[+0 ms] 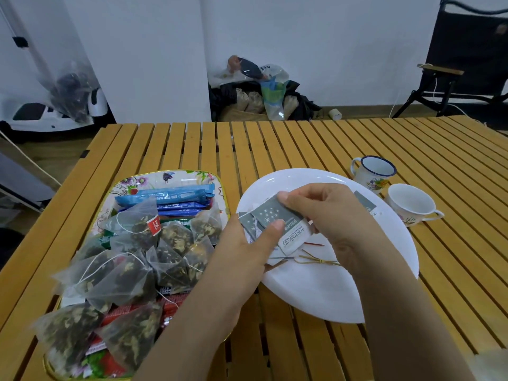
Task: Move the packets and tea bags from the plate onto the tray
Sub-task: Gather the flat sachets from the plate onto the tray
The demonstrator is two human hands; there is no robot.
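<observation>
Over the white plate [324, 292], my left hand [244, 251] and my right hand [330, 213] both pinch a small stack of grey-and-white packets [272, 218]. Another grey packet [364, 200] lies on the plate behind my right hand. A thin string tie [316, 260] lies on the plate under the hands. To the left, the floral tray [176, 177] holds several pyramid tea bags [123, 273], blue stick packets [176, 198] and red packets [121, 316].
Two enamel cups stand right of the plate: a blue-rimmed mug [375, 173] and a white cup [411, 203]. The wooden slatted table [275, 144] stretches beyond them. A folding chair [467, 56] and bags [261, 89] sit by the wall.
</observation>
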